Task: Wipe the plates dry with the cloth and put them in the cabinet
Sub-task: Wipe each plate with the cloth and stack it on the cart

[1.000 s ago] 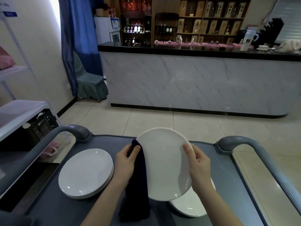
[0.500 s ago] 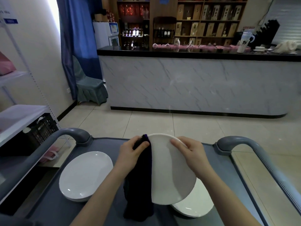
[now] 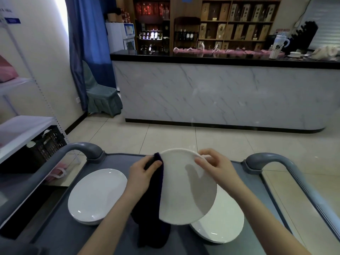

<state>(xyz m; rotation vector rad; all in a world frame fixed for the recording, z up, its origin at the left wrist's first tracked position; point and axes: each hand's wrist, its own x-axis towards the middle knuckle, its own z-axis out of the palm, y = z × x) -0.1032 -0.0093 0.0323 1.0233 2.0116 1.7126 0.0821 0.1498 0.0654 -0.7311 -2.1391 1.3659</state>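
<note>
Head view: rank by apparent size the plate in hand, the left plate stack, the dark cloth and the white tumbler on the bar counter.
1. held plate, though nearest the camera.
2. left plate stack and dark cloth: too close to rank, cloth partly hidden.
3. white tumbler, far off.

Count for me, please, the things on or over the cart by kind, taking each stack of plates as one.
held plate: 1
plate stacks on the cart: 2 (left stack, right stack)
dark cloth: 1
Total: 4
</note>
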